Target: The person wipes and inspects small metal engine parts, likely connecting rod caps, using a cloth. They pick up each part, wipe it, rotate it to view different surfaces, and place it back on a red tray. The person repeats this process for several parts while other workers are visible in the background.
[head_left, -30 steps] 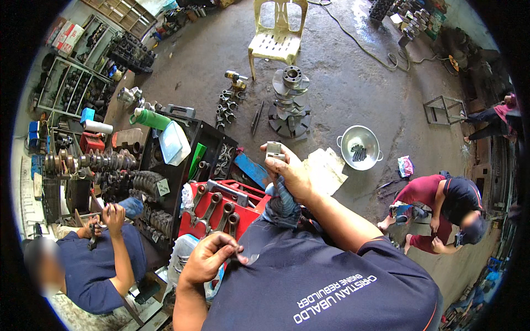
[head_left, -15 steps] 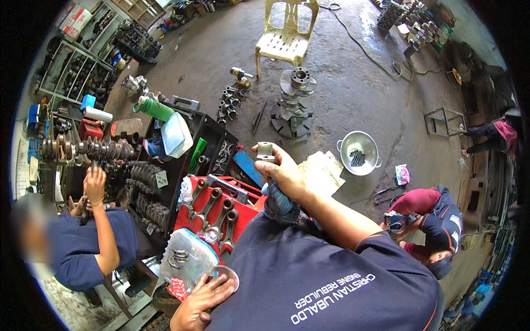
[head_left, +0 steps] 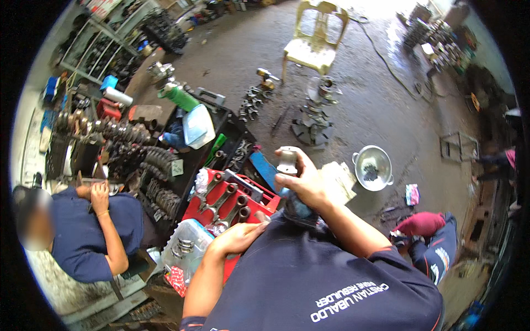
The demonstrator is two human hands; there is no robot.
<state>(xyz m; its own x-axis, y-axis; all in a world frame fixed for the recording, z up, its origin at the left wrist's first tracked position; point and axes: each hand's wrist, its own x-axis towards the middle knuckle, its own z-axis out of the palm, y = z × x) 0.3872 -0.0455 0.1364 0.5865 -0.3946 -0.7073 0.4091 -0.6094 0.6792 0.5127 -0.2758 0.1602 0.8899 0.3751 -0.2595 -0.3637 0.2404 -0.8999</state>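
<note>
In my right hand (head_left: 309, 185) is a metal connecting rod cap (head_left: 287, 160), its curved inner face turned up, gripped between thumb and fingers. A bluish cloth (head_left: 298, 208) lies below that hand, against my dark shirt. My left hand (head_left: 242, 238) is bent over the near edge of a red tray (head_left: 193, 212), its fingers together. Something small and pale shows at its fingertips, too little of it to name. Several connecting rods (head_left: 229, 193) lie in the tray. Beside my left forearm stands a clear plastic box (head_left: 192, 234) with shiny curved bearing shells (head_left: 183, 248) on it.
A black cart (head_left: 234, 132) adjoins the tray. Beyond stand an upright crankshaft (head_left: 313, 118), a chair (head_left: 312, 49) and a metal basin (head_left: 373, 168) with dark parts. One co-worker (head_left: 99, 231) is at the left beside engine parts; another (head_left: 433, 243) bends down at the right.
My left hand has left the round pale dish by the plastic box and moved up and right to the tray's edge. My right hand still holds the cap, now tilted differently. The view has shifted.
</note>
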